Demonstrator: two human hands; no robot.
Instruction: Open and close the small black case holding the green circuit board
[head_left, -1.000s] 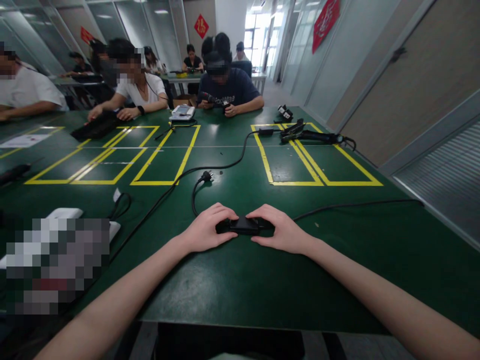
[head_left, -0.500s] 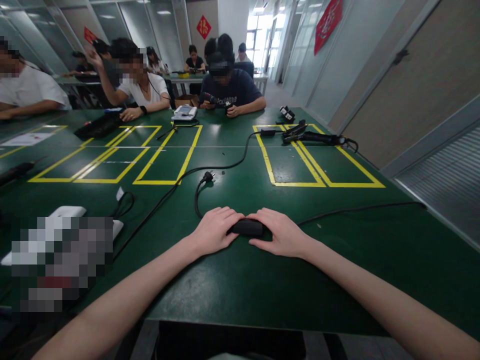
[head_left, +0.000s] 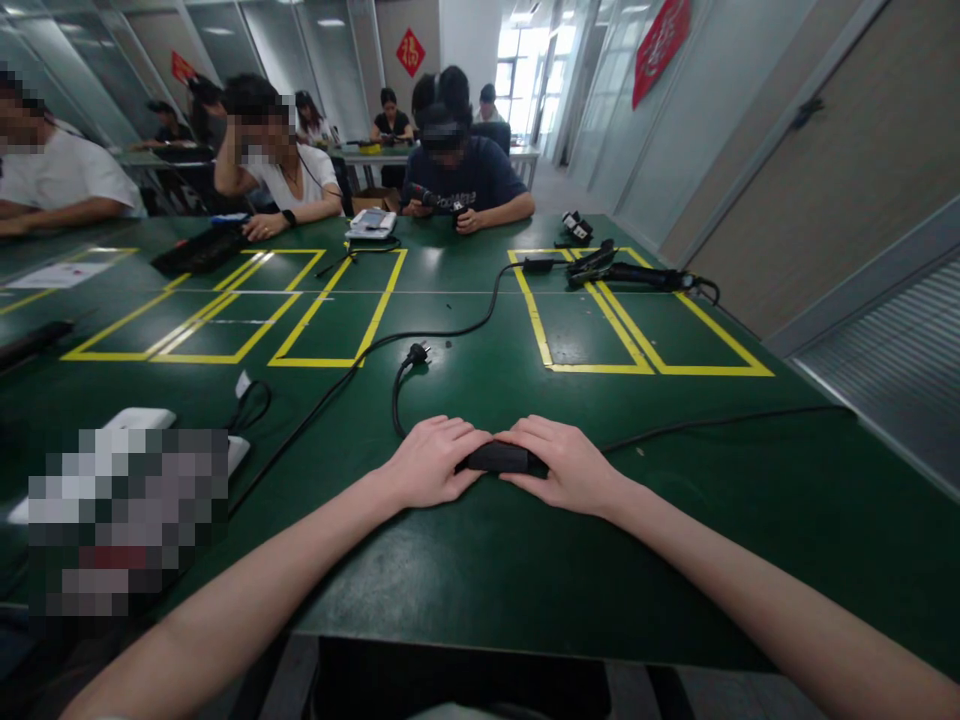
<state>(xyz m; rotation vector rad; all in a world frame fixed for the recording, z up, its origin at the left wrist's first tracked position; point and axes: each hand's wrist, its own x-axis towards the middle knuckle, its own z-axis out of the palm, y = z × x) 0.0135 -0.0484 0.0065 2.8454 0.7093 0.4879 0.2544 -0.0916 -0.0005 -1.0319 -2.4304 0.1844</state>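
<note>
A black power adapter [head_left: 498, 458] lies low over the green table, gripped at its two ends. My left hand [head_left: 435, 462] wraps its left end, thumb and fingers around it. On the right end my right hand [head_left: 559, 465] is closed in the same way, its fingertips close to those of my left hand. From the left side a short black cable curves up to a plug [head_left: 417, 354] with its pins pointing right. Another black cable [head_left: 720, 418] runs from beside my right hand to the table's right edge.
Yellow tape rectangles mark the green table [head_left: 480, 580]. A long cable [head_left: 330, 390] crosses it. Black tools [head_left: 637, 275] lie at the back right, white devices [head_left: 142, 420] at the left. People sit opposite, one in a dark shirt [head_left: 487, 175].
My hands keep their hold on the adapter with hardly any movement. A person at the back left has brought a raised hand to the head.
</note>
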